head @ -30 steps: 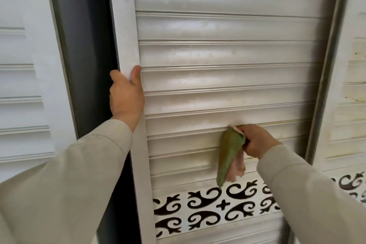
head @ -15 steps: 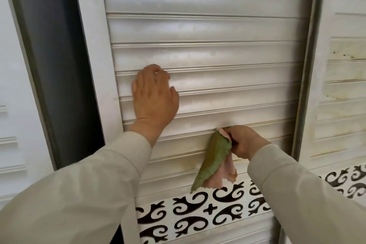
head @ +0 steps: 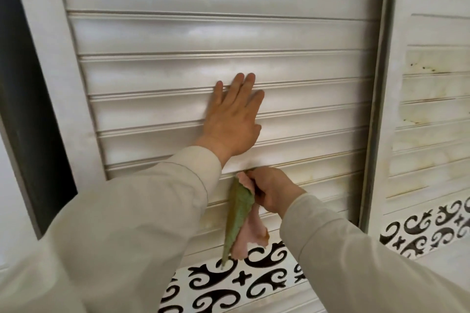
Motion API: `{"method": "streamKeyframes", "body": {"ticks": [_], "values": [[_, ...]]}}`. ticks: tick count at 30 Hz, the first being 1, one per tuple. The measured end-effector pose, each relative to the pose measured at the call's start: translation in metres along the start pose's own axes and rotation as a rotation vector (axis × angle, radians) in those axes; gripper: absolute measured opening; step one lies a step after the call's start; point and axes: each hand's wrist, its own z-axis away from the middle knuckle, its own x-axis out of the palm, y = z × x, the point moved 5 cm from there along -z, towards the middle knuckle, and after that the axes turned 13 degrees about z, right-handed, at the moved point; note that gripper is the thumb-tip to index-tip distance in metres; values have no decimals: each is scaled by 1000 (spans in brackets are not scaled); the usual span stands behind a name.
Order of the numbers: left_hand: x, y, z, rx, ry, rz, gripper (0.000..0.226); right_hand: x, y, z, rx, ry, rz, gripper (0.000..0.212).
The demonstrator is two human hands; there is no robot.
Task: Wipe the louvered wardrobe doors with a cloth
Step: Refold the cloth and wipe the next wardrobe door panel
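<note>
A white louvered wardrobe door (head: 157, 33) fills the view, its slats running across. My left hand (head: 232, 119) lies flat on the slats near the middle, fingers straight and pointing up. Just below it my right hand (head: 272, 190) grips a green and pink cloth (head: 240, 218) against the edge of a lower slat. The cloth hangs down from my fist toward the black scroll-pattern band (head: 244, 279).
A second louvered door (head: 432, 114) stands to the right, with brownish stains on its slats. A grey vertical frame strip (head: 376, 99) separates the two doors. Left of the door frame is a dark gap (head: 28, 114).
My left hand left the door's left edge and slid right across the slats to the middle. My right hand stays at the same slat with the cloth. The view shifted left to right.
</note>
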Motion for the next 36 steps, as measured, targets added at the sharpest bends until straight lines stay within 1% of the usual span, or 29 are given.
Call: {"method": "streamKeyframes", "body": {"ticks": [3, 6, 9, 12, 15, 17, 21, 23, 25, 27, 29, 33, 36], "values": [[9, -17, 11, -11, 39, -71, 77, 5, 4, 5, -12, 8, 0, 13], [14, -33, 24, -1, 93, -122, 76, -1, 3, 6, -25, 39, -23, 10], [14, -44, 35, 9, 163, -151, 74, -27, -4, 0, -25, 83, -69, 11], [14, -49, 43, 0, 211, -157, 72, -64, -11, -4, 20, 127, -101, 5], [9, -50, 47, -16, 211, -158, 71, -97, -18, -8, 55, 180, -88, 13], [7, -53, 50, -30, 197, -153, 72, -109, -21, -7, 61, 182, -64, 18], [0, -51, 55, -49, 224, -131, 72, -107, -20, -1, 74, 117, -8, 17], [-6, -44, 53, -88, 264, -91, 63, -89, -17, 3, 85, 47, 45, 17], [-14, -35, 48, -116, 300, -67, 48, -58, -11, 6, 98, -33, 84, 16], [-19, -28, 42, -105, 291, -61, 42, -27, -8, 11, 85, -66, 66, 19], [-22, -20, 32, -80, 253, -48, 44, -9, -7, 11, 67, -30, 31, 17], [-10, -6, 12, -59, 92, -24, 66, 2, -1, 15, 29, -36, 27, 13], [5, -13, 12, -77, 41, -62, 74, -9, 2, 14, 0, 13, -14, 14]]}}
